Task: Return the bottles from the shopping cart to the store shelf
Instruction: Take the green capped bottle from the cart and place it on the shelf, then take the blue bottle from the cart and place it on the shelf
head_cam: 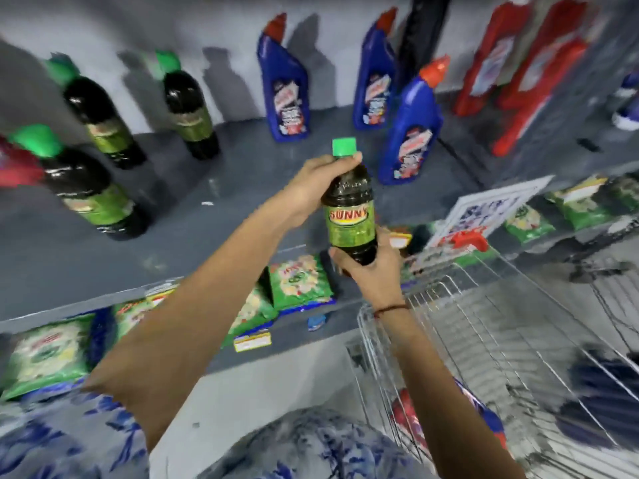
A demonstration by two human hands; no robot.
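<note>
A dark bottle point(350, 209) with a green cap and a green "SUNNY" label is held upright in mid-air in front of the grey store shelf point(221, 216). My left hand point(318, 188) grips its neck and shoulder just under the cap. My right hand point(371, 271) cups its base from below. Three matching dark bottles point(93, 191) with green caps stand on the shelf to the left. The wire shopping cart point(484, 323) is at the lower right, with a red and blue item point(408, 420) inside it.
Three blue bottles with red caps point(411, 133) stand on the shelf behind the held one, and red bottles point(525, 70) stand at the far right. Green snack packets point(297, 281) fill the lower shelf. A red-handled sign point(470, 223) sits on the cart's front.
</note>
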